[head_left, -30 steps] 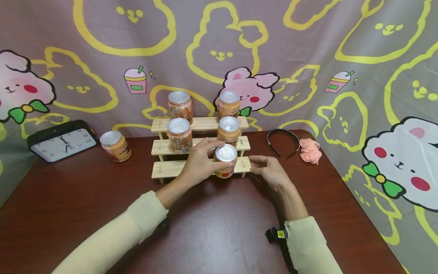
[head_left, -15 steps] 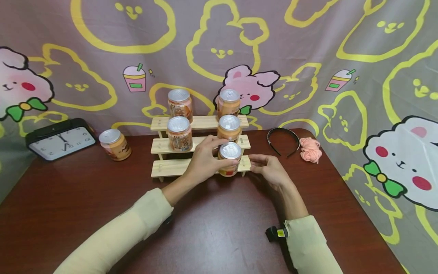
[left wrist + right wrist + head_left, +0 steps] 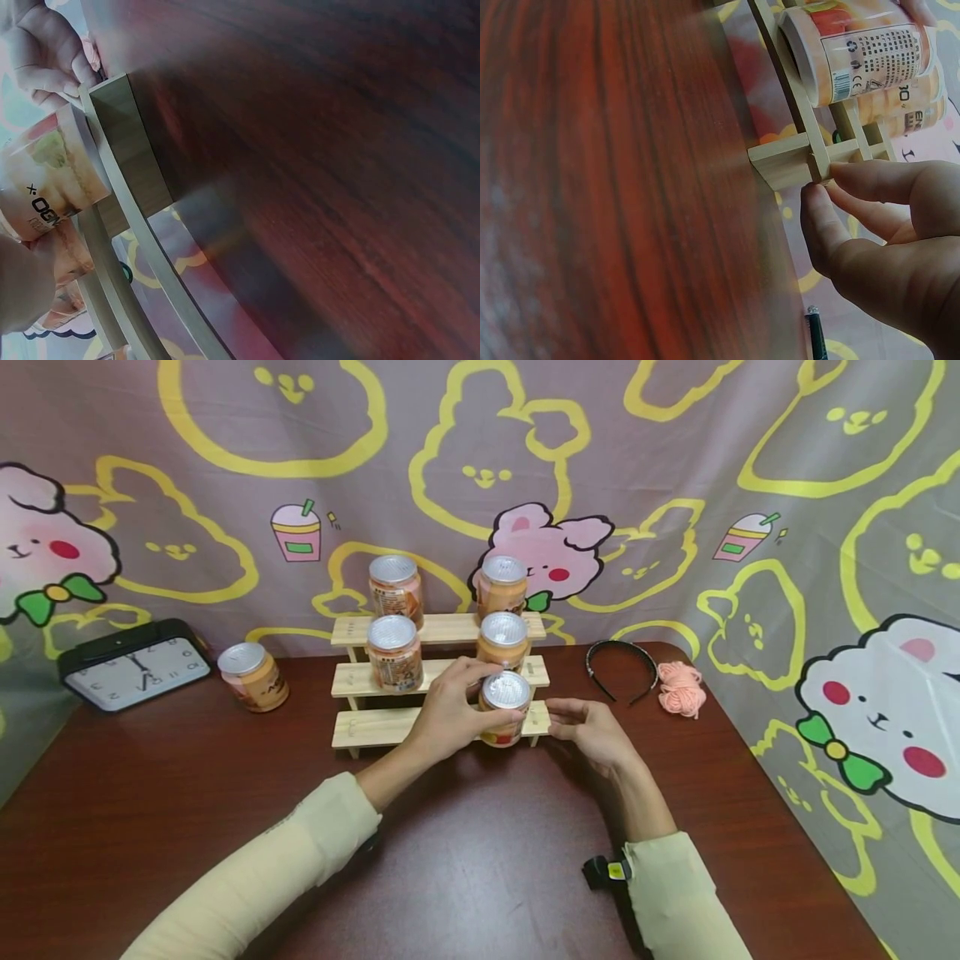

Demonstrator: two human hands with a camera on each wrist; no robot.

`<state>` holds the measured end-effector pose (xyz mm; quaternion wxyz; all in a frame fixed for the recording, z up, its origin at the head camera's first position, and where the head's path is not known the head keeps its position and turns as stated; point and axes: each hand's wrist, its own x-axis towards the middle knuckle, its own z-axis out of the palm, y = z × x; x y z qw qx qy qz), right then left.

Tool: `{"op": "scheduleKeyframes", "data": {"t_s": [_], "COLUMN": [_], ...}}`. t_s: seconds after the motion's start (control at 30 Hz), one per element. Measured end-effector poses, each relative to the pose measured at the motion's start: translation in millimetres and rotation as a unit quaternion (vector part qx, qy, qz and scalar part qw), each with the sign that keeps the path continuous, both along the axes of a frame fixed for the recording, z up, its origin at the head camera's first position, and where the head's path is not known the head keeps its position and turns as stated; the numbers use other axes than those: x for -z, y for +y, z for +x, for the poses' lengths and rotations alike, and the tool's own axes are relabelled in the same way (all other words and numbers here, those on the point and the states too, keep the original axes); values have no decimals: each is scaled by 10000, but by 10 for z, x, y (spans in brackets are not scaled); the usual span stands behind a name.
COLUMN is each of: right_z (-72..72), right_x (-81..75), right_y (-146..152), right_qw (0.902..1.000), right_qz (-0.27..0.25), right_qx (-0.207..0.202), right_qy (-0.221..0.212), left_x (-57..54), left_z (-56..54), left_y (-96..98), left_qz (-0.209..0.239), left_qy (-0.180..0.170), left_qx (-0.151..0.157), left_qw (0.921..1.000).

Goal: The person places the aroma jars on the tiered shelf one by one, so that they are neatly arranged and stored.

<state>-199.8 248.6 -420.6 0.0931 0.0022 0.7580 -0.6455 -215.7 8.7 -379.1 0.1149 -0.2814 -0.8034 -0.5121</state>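
My left hand [image 3: 450, 706] grips a silver-lidded can [image 3: 505, 690] with an orange fruit label. The can is upright at the right part of the lowest step of a three-step wooden display rack [image 3: 375, 727]. In the left wrist view the can's [image 3: 56, 169] base meets the step's board. At the rack's right end, my right hand [image 3: 592, 735] pinches the end of the lowest board between thumb and fingers, as the right wrist view of the hand [image 3: 885, 232] shows. Similar cans stand behind: two on the middle step, including a left one [image 3: 394, 653], and two on top.
Left of the rack, another can [image 3: 253, 677] stands on the dark red table [image 3: 480, 860] beside a black-framed clock [image 3: 138, 664]. On the right lie a black headband [image 3: 622, 647] and a pink yarn skein [image 3: 681, 689]. A patterned cloth [image 3: 645, 460] hangs behind.
My left hand has moved slightly right along the lowest step with the can, mostly in the first half second. The right hand has stayed at the rack's end.
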Motion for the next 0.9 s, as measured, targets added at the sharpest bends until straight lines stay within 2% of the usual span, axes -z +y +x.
{"op": "scheduleKeyframes", "data": {"t_s": [0.23, 0.43, 0.57, 0.9], "right_z": [-7, -5, 9, 22], "right_x": [-5, 2, 3, -13], "right_y": [-3, 11, 13, 17], "right_qw": [10000, 10000, 10000, 10000], "right_qz": [25, 74, 82, 51], "right_qx": [3, 4, 19, 25], "right_qy": [7, 42, -11, -36], "left_x": [-11, -23, -29, -18], "left_z": [14, 36, 44, 56], "left_y": [-33, -123, -233, -594], "left_qz": [50, 237, 332, 534], "left_qy": [-221, -314, -322, -852], "left_qx": [59, 236, 401, 872], "left_qw": [9997, 9989, 9981, 9911]}}
